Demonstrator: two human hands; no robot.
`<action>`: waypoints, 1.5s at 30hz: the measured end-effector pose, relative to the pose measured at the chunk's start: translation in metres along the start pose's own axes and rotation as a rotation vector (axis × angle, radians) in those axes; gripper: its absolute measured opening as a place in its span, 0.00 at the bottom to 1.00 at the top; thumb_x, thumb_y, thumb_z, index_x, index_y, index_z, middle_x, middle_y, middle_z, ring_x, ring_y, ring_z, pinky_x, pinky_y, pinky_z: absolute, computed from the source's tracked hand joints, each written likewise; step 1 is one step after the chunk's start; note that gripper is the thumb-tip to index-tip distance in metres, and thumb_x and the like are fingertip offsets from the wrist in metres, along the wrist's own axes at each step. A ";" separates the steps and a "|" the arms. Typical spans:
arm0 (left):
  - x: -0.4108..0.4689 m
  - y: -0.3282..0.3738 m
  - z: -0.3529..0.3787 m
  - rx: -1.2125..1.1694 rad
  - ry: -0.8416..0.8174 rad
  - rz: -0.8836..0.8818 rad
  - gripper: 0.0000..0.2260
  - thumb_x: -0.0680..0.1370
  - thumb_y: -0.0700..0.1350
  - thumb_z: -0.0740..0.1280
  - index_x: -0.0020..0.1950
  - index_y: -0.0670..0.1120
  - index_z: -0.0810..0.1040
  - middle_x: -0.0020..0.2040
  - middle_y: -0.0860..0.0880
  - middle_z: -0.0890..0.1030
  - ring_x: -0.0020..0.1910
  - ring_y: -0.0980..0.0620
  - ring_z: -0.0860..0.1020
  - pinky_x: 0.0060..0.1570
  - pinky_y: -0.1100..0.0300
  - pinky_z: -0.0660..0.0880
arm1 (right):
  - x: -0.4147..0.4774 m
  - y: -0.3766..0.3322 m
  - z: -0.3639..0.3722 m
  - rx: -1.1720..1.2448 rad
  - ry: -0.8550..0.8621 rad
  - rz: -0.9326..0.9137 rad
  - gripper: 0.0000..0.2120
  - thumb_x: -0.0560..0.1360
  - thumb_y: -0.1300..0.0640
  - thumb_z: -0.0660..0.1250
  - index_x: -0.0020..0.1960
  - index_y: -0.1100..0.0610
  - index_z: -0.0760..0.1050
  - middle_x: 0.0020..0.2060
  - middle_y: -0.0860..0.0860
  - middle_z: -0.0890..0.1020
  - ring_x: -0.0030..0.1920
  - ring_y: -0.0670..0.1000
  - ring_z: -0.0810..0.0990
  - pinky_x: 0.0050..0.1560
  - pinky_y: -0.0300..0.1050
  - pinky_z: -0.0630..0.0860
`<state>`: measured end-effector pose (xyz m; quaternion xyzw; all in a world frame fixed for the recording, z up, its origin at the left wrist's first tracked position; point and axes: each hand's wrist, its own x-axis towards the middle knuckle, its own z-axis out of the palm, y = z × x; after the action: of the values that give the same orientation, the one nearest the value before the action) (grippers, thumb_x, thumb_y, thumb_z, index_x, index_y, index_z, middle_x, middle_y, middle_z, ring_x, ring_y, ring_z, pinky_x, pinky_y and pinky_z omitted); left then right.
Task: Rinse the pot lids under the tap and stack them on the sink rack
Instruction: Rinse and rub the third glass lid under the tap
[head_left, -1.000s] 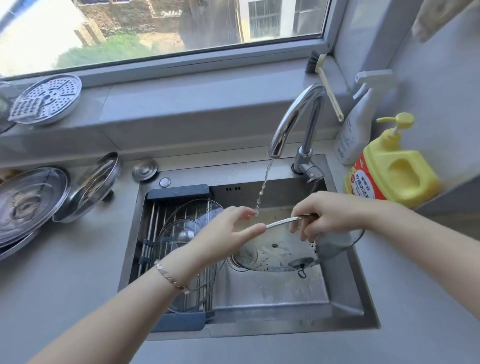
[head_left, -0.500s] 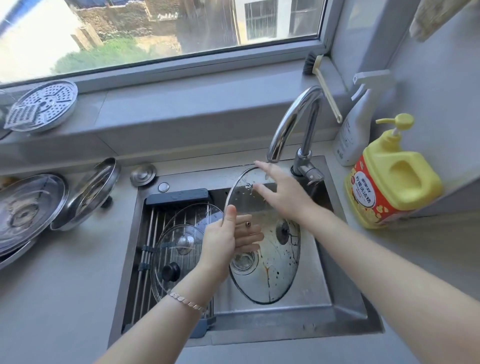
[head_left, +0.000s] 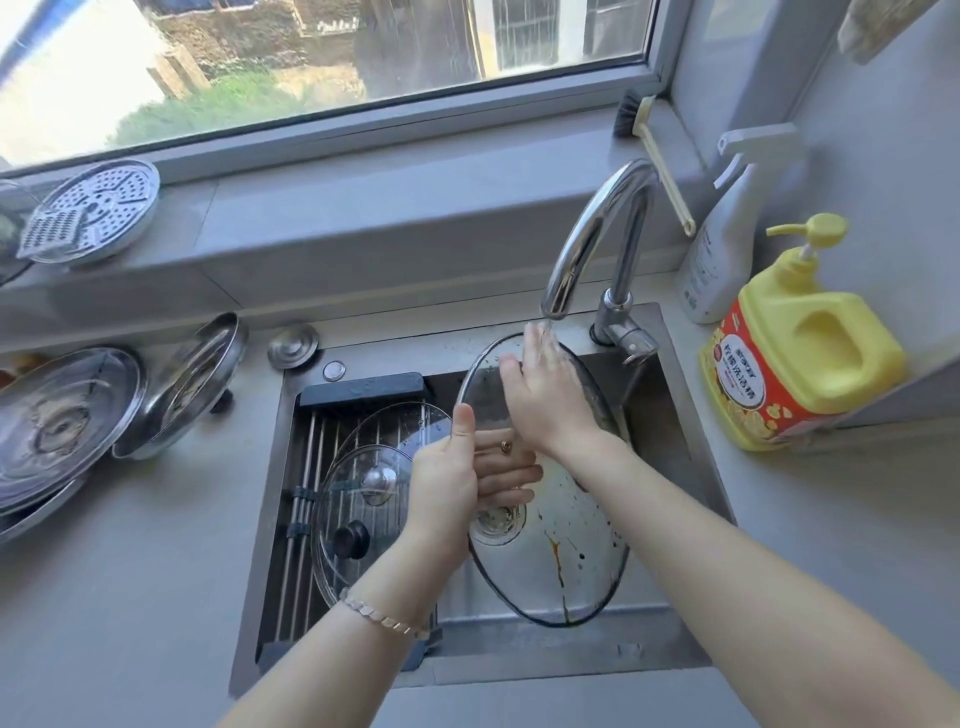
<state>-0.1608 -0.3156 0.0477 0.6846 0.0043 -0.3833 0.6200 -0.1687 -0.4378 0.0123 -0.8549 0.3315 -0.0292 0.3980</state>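
Note:
A large glass pot lid (head_left: 571, 561) stands tilted on edge over the sink basin, with brown streaks on its lower part. My left hand (head_left: 452, 478) grips its left rim, thumb in front and fingers behind the glass. My right hand (head_left: 545, 400) lies flat and open against the lid's upper face, right under the tap (head_left: 587, 244), where water runs over the fingertips. Two glass lids (head_left: 363, 499) lie stacked on the sink rack (head_left: 311, 467) at the left of the basin. Metal lids (head_left: 62, 421) wait on the counter at the left.
A yellow detergent pump bottle (head_left: 800, 353) and a white spray bottle (head_left: 722, 244) stand right of the tap. A dish brush (head_left: 660, 161) leans on the sill. A perforated steamer plate (head_left: 93, 208) sits on the sill at left. A small metal plug cap (head_left: 293, 345) lies behind the sink.
The lid went from lying flat under the stream to standing on edge. My right hand left the rim and now presses flat on the upper glass, slightly lower than half a second ago.

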 end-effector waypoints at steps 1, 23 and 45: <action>0.000 0.001 0.000 -0.003 0.004 0.001 0.25 0.80 0.56 0.53 0.44 0.37 0.80 0.35 0.38 0.84 0.31 0.44 0.83 0.31 0.53 0.81 | -0.005 -0.003 0.001 -0.012 0.009 -0.026 0.28 0.81 0.47 0.44 0.76 0.59 0.44 0.77 0.54 0.46 0.76 0.48 0.42 0.74 0.44 0.39; 0.001 0.002 -0.009 -0.006 -0.018 0.012 0.26 0.77 0.57 0.56 0.47 0.34 0.78 0.34 0.38 0.84 0.31 0.44 0.83 0.30 0.54 0.81 | -0.009 0.010 0.009 0.101 -0.008 0.042 0.27 0.81 0.49 0.43 0.76 0.58 0.41 0.77 0.51 0.43 0.76 0.47 0.40 0.75 0.48 0.39; 0.022 0.002 0.002 0.012 0.237 0.171 0.21 0.80 0.52 0.58 0.35 0.41 0.80 0.29 0.49 0.83 0.31 0.56 0.82 0.36 0.62 0.78 | -0.051 -0.013 0.034 -0.004 0.107 -0.396 0.31 0.76 0.46 0.40 0.75 0.61 0.50 0.75 0.53 0.48 0.74 0.45 0.42 0.73 0.40 0.37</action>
<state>-0.1455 -0.3282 0.0385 0.7268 0.0169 -0.2453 0.6413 -0.1903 -0.3789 0.0093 -0.9015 0.1776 -0.1517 0.3644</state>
